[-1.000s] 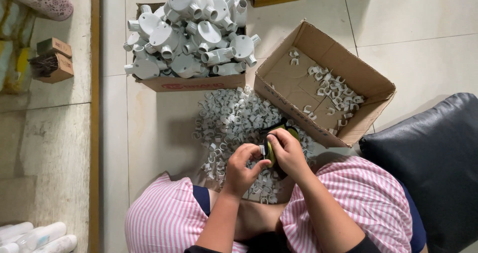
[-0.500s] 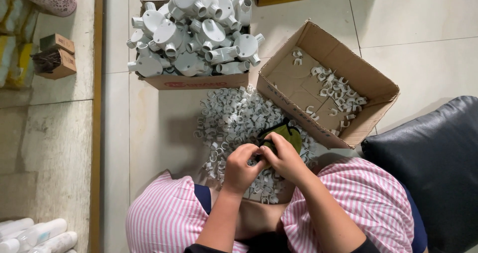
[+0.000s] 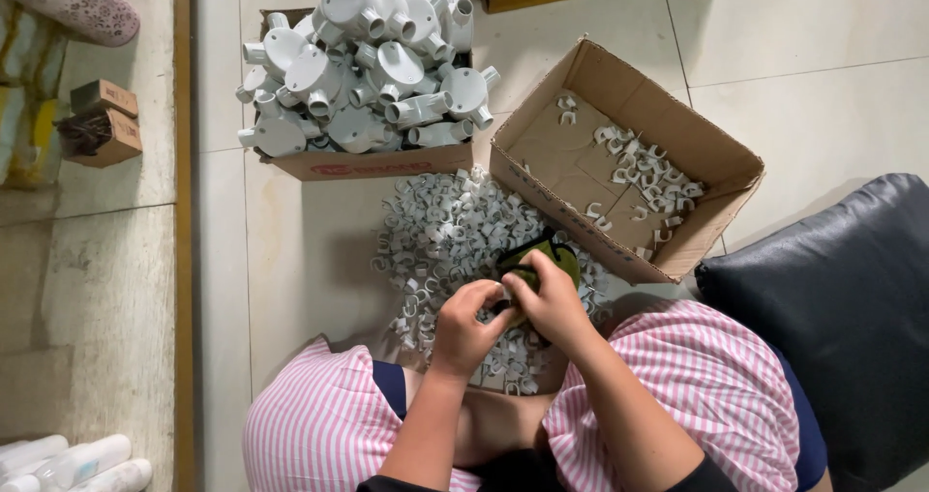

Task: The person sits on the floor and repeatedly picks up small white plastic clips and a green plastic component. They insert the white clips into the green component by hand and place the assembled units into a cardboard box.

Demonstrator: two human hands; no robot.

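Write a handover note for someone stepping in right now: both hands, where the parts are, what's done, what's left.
Left hand: pinching a small white clip against the tool.
Right hand: grip closed on a green hand tool.
Parts: loose pile of white clips on the floor ahead; open cardboard box to the right holds a smaller batch of clips; box of white conduit fittings behind.
Done: some clips in the right box.
Left: most of the pile.
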